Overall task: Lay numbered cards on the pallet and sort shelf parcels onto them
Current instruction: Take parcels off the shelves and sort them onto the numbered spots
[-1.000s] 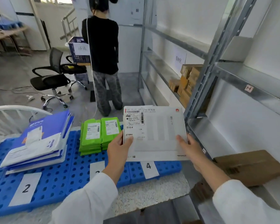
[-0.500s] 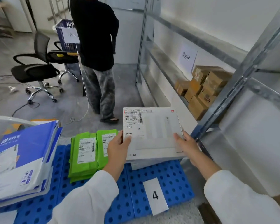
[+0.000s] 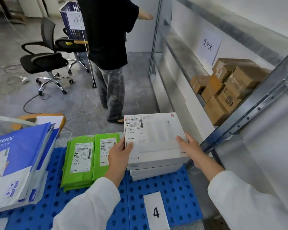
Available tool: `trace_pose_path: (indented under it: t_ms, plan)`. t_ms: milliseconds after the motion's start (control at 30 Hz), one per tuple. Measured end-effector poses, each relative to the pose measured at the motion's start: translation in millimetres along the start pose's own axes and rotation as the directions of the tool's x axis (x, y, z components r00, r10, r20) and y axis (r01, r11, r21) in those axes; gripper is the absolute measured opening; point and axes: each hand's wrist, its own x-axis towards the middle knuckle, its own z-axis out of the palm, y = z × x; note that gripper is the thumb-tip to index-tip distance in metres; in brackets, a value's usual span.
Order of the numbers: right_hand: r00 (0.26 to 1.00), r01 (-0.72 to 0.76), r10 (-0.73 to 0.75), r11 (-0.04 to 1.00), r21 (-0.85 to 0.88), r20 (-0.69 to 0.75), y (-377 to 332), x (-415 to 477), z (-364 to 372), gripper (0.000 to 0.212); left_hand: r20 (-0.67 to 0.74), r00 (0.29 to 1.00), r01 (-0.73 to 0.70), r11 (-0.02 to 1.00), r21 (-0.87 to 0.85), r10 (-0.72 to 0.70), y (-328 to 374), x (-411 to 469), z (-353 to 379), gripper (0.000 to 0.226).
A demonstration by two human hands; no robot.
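A flat white box (image 3: 156, 135) with a shipping label rests on top of two similar white boxes (image 3: 154, 171) on the blue pallet (image 3: 176, 193), behind the card numbered 4 (image 3: 155, 212). My left hand (image 3: 119, 152) grips its left edge and my right hand (image 3: 189, 147) grips its right edge. Green parcels (image 3: 91, 156) lie in two stacks to the left. Further left sits a pile of blue and white mailers (image 3: 18, 165).
A metal shelf rack (image 3: 249, 105) stands on the right with brown cartons (image 3: 226, 88) on it. A person in black (image 3: 108, 47) stands just beyond the pallet. Office chairs (image 3: 45, 62) and floor cables lie at the back left.
The white box has come down from in front of me onto the stack behind card 4. My view has tilted down and closer to the pallet.
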Motion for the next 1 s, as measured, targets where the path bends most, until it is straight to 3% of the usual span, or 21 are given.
trace_pose_path:
  t_ms: [100,167,200,267,367,500,667,800,867,900,967,1000]
  plan:
    - [1.0,-0.014,0.013,0.999,0.052,0.019,5,10,-5,0.049,0.019,1.0,-0.013,1.0,-0.016,0.013,-1,3,0,0.024]
    - [0.995,-0.081,0.075,0.993,0.088,0.062,6,16,-10,0.046,0.021,0.996,0.084,0.996,-0.038,-0.083,-2,3,-2,0.015]
    - [0.988,-0.133,0.122,0.984,0.12,0.095,7,19,-12,0.044,0.03,0.984,0.178,0.983,-0.043,-0.176,-4,6,-2,0.026]
    - [0.963,-0.231,0.192,0.948,0.219,0.188,11,28,-17,0.05,0.124,0.913,0.406,0.895,-0.184,-0.389,-12,15,-1,0.057]
    - [0.92,-0.282,0.169,0.913,0.295,0.355,16,41,-20,0.066,0.353,0.803,0.593,0.7,-0.398,-0.48,-26,26,2,0.081]
    - [0.879,-0.335,0.186,0.896,0.291,0.439,20,53,-20,0.089,0.399,0.797,0.604,0.614,-0.508,-0.454,-48,27,13,0.063]
    - [0.843,-0.39,0.158,0.839,0.381,0.514,29,64,-15,0.05,0.415,0.804,0.594,0.54,-0.597,-0.426,-65,23,23,0.051]
    - [0.831,-0.432,0.164,0.793,0.43,0.532,42,64,-13,0.038,0.402,0.838,0.546,0.585,-0.6,-0.37,-67,26,21,0.05]
    - [0.83,-0.415,0.145,0.806,0.422,0.539,42,63,-13,0.035,0.354,0.857,0.513,0.679,-0.525,-0.373,-64,28,22,0.045]
    - [0.829,-0.408,0.144,0.816,0.408,0.54,42,63,-14,0.033,0.308,0.892,0.434,0.82,-0.374,-0.332,-59,27,21,0.043]
    - [0.835,-0.393,0.17,0.849,0.352,0.523,37,62,-15,0.032,0.264,0.914,0.372,0.898,-0.237,-0.309,-52,26,18,0.041]
    - [0.848,-0.381,0.202,0.875,0.299,0.49,32,63,-15,0.034,0.302,0.909,0.369,0.892,-0.26,-0.288,-48,27,14,0.041]
